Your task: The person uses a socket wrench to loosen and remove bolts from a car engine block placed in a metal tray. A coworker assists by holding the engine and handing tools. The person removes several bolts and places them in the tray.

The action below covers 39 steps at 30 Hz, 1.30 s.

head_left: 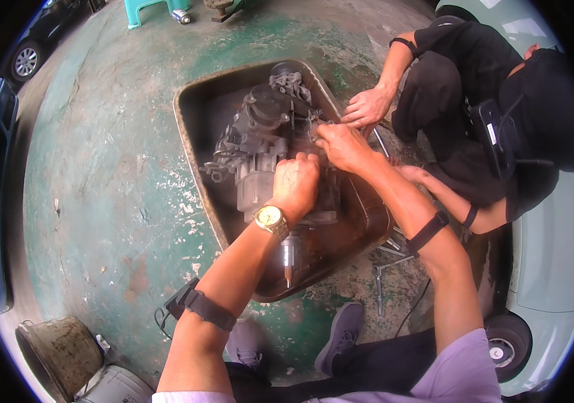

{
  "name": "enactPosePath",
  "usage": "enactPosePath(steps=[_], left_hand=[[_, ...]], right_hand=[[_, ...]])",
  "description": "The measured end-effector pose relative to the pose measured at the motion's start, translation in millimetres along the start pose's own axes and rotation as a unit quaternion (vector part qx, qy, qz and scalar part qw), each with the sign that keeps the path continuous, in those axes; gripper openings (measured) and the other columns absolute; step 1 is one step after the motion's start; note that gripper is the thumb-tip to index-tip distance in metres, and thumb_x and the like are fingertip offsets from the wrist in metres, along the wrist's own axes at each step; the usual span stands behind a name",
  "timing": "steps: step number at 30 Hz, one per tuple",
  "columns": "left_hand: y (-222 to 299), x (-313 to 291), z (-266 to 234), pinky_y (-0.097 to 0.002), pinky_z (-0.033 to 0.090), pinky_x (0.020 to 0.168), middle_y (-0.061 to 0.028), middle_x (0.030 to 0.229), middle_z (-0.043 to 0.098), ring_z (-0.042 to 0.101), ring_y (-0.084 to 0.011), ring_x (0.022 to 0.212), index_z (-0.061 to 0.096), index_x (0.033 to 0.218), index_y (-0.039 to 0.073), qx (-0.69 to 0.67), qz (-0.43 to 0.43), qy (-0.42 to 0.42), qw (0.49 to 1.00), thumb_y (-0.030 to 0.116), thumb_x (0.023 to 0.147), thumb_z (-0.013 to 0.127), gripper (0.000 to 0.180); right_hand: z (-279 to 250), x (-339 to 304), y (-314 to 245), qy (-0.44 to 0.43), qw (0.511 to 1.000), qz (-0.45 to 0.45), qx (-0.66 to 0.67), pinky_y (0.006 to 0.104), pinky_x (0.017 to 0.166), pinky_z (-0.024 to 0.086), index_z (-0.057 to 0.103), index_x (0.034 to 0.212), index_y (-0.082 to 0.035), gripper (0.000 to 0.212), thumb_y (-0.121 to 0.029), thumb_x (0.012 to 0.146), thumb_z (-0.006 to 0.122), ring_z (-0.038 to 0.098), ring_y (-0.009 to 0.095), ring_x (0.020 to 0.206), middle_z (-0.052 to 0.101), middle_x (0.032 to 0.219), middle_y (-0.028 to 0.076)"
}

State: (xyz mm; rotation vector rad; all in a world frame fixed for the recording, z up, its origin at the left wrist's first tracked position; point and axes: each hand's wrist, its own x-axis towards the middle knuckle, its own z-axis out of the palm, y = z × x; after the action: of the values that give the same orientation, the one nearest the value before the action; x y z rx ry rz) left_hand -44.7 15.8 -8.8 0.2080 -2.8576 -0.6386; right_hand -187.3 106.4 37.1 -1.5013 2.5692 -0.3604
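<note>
A grimy grey metal gearbox (253,185) with a splined shaft (289,258) sticking out toward me lies in a brown rectangular tray (193,161). My left hand (297,181), with a gold watch (269,216) at the wrist, is closed in a fist over the middle of the housing; what its fingers grip is hidden. Farther right, the fingers of my right hand (347,144) are pinched together against the gearbox's upper right side, near a small bracket-like part. What they hold is too small to name. Just beyond them is a co-worker's hand (367,106).
The co-worker (441,114) in dark clothes crouches at the right, beside a pale green car (549,262). Metal wrenches (379,282) lie by the tray's right side. Buckets (65,356) stand at lower left. A turquoise stool (132,12) is at the back.
</note>
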Motion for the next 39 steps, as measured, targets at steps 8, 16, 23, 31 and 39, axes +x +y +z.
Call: enactPosePath(steps=[8,16,23,31,39], left_hand=[[4,-5,-17,-0.0465,0.052,0.076,-0.02,0.093,0.063,0.066,-0.0384,0.084,0.056,0.093,0.004,-0.066,-0.043,0.041,0.996,0.001,0.071,0.068,0.026],[1,-18,-29,-0.0507,0.051,0.072,-0.0201,0.092,0.062,0.063,-0.0428,0.082,0.055,0.09,0.004,-0.152,-0.049,0.141,0.977,0.002,0.075,0.062,0.017],[-28,-29,-36,-0.0499,0.049,0.071,-0.0172,0.09,0.06,0.06,-0.0406,0.078,0.056,0.093,0.005,-0.084,-0.048,0.204,0.974,0.002,0.076,0.06,0.017],[-34,-30,-28,-0.0504,0.049,0.07,-0.0154,0.09,0.059,0.06,-0.0401,0.079,0.058,0.095,0.006,-0.053,-0.053,0.198,0.977,0.013,0.074,0.069,0.024],[-35,-32,-33,-0.0503,0.049,0.072,-0.0166,0.093,0.059,0.06,-0.04,0.083,0.058,0.101,0.006,-0.076,-0.026,0.206,0.975,0.012,0.076,0.067,0.027]], right_hand=[[5,-9,-4,0.005,0.996,0.085,0.031,0.0525,0.07,0.048,0.059,0.091,0.001,0.026,-0.024,0.093,0.062,0.061,0.049,0.082,0.064,0.082,0.028],[20,-54,-23,0.03,0.996,0.017,0.083,0.0505,0.076,0.049,0.057,0.095,0.002,0.021,-0.018,0.091,0.062,0.062,0.047,0.09,0.065,0.094,0.026],[27,-56,-49,0.059,0.996,0.053,0.039,0.0523,0.074,0.05,0.058,0.092,0.001,0.025,-0.024,0.091,0.064,0.064,0.046,0.085,0.067,0.087,0.025],[34,-50,-64,0.061,0.992,0.11,-0.01,0.0566,0.071,0.049,0.059,0.088,0.003,0.029,-0.026,0.094,0.06,0.064,0.049,0.079,0.066,0.081,0.028],[51,-46,-67,0.09,0.974,0.198,0.059,0.0562,0.075,0.048,0.061,0.083,0.006,0.034,-0.026,0.094,0.059,0.063,0.051,0.084,0.064,0.083,0.032]])
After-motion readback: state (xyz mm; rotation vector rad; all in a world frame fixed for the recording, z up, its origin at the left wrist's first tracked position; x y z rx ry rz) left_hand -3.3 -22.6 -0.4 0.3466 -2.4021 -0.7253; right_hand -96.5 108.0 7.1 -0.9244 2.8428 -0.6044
